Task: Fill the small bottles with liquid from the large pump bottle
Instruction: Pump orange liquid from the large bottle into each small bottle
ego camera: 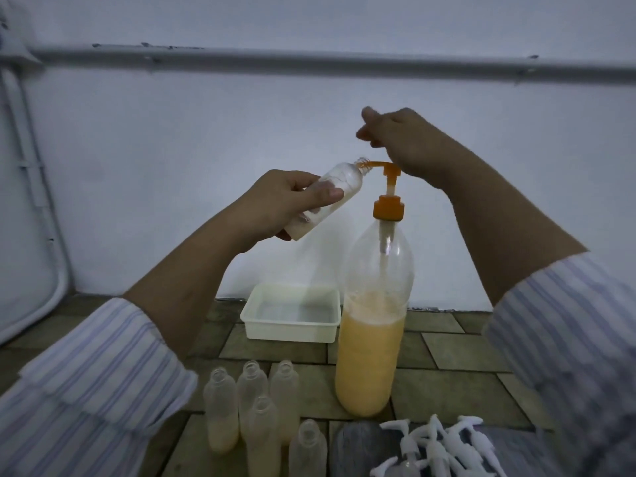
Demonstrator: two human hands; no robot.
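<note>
A tall clear pump bottle (373, 352), about half full of orange-yellow liquid, stands on the tiled floor with an orange pump head (390, 170) raised. My left hand (292, 197) grips a small clear bottle (330, 194), tilted, its mouth right at the orange spout; a little pale liquid lies at its bottom. My right hand (409, 142) rests on top of the pump head, fingers loosely curled. Several small bottles (254, 407) stand in front, some with orange liquid in the bottom.
A white plastic tray (292, 333) sits on the floor behind the bottles by the wall. A pile of white pump caps (444, 445) lies at the lower right. A grey pipe (309, 62) runs along the wall.
</note>
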